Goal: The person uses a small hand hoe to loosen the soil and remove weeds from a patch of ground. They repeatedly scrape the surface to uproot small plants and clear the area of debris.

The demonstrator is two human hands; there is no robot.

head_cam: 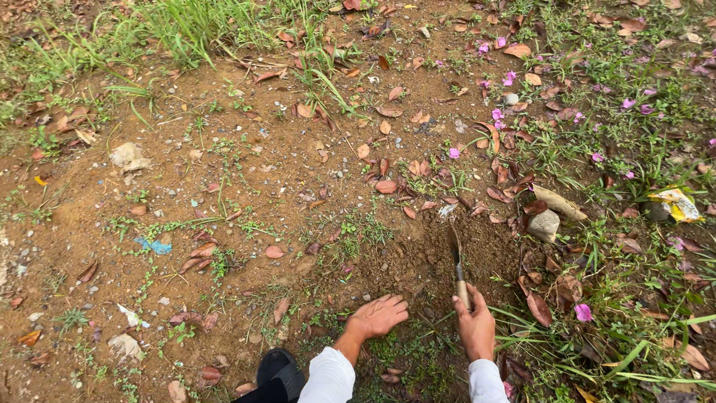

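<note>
Wide bare ground (246, 194) fills the view, reddish-brown earth strewn with dry leaves and small stones, with tall grass (186, 30) along the far left edge and a weedy strip on the right where pink fallen petals (497, 114) lie scattered among the green. Near the middle, just beyond the hands, there's a patch of darker loosened soil (425, 254), crumbly and broken up, and that seems to be why both hands sit right at its near edge. To the right of that patch rests a pale grey stone (544, 225), with a long tan leaf just behind it, and farther right a crumpled yellow wrapper (676, 203) lies in the weeds. Over on the left a small blue scrap (153, 245) and a pale lump of debris (128, 156) stay well apart from the work. Now the hands: the left hand (378, 316) is spread flat, fingers splayed and pressing on the soil, holding nothing, and from its placement it looks like a brace for a low crouch. The right hand (476, 325) is wrapped firmly round the wooden handle of a small digging tool (456, 257), whose narrow metal blade points away into the loosened soil, tip touching the dirt. Held low and nearly flat like that, the blade appears set to scrape or pry rather than chop. White sleeves show at both wrists, and a black shoe (276, 371) sits at the near edge, left of the arms.
</note>
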